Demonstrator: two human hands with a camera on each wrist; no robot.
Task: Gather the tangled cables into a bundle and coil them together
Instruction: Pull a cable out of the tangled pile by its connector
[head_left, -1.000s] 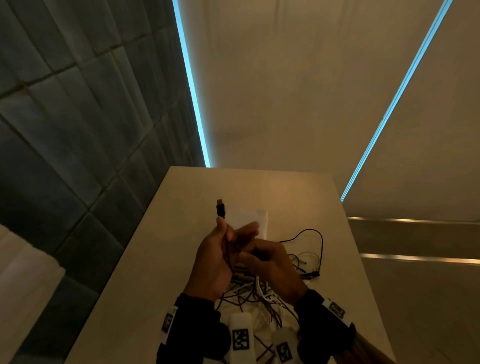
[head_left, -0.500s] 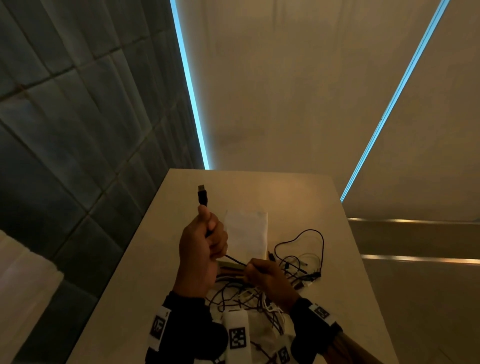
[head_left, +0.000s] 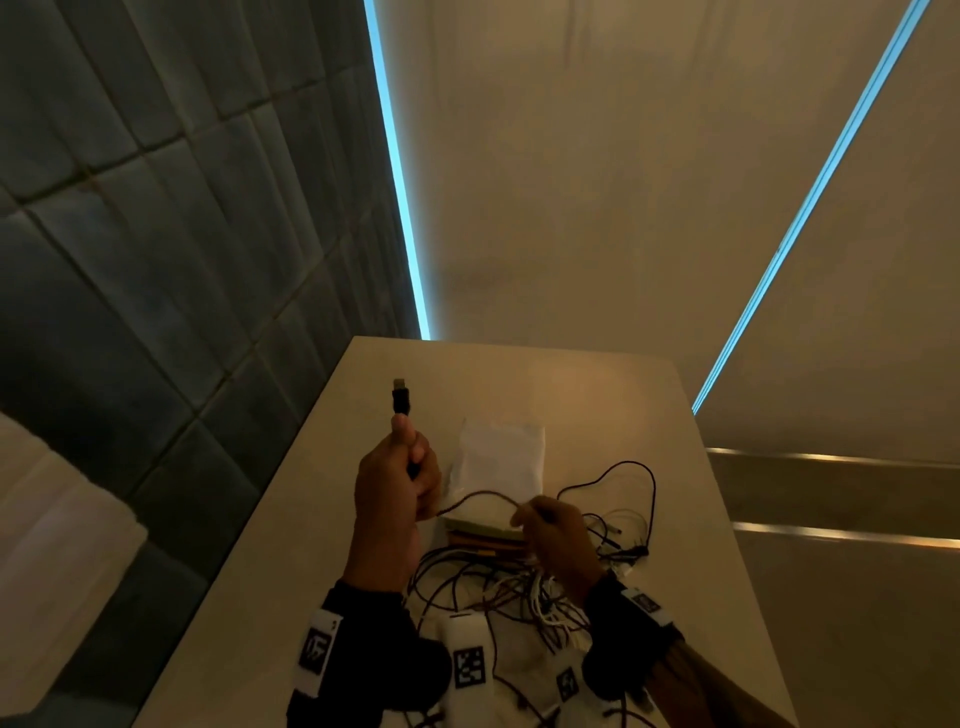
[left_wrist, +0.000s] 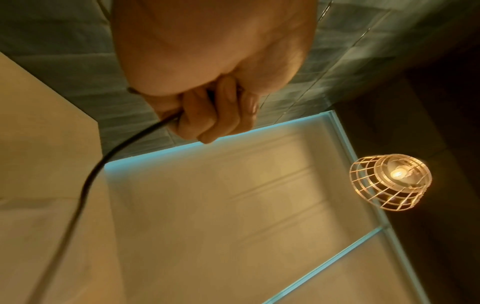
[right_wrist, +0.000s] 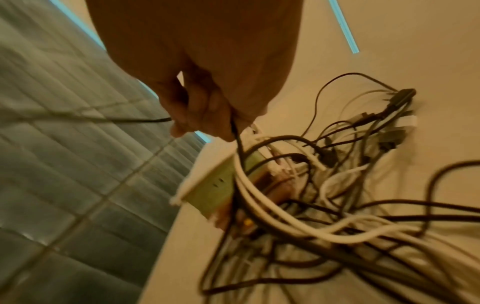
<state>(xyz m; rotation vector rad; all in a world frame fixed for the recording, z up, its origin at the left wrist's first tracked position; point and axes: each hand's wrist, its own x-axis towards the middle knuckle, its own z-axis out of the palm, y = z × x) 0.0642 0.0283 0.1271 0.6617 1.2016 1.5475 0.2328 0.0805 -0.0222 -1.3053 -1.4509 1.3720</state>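
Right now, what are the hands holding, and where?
One black USB cable: left hand grips just below its plug; right hand pinches it farther along.

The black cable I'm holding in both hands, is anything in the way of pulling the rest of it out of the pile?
Probably yes. Below the right hand, the black cable drops into the tangle, passing white cables looped beside the stacked boxes. Those loops could snag it. The stretch toward the left hand hangs free.
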